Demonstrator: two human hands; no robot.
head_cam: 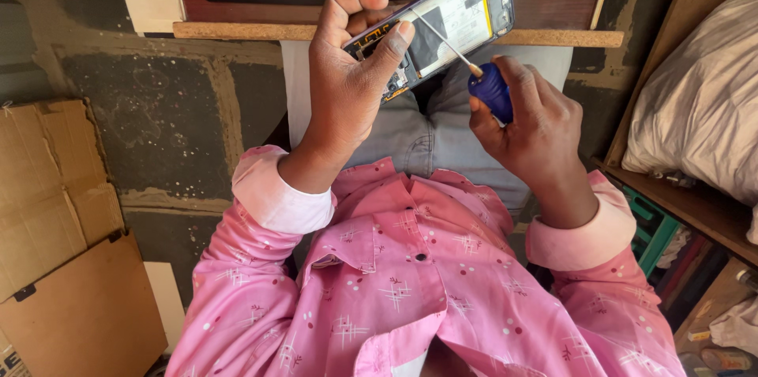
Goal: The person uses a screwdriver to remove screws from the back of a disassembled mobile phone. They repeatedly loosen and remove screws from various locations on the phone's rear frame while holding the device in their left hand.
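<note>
Over the lap, left hand (347, 85) gripping an opened phone (442, 18), right hand (525, 120) gripping a small screwdriver (474, 69), back cover already off, screws left.

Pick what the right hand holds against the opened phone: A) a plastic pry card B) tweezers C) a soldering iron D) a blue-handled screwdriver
D: the right hand grips a blue-handled screwdriver whose thin metal shaft reaches onto the exposed inside of the opened phone, which the left hand holds up with its back cover off.
</note>
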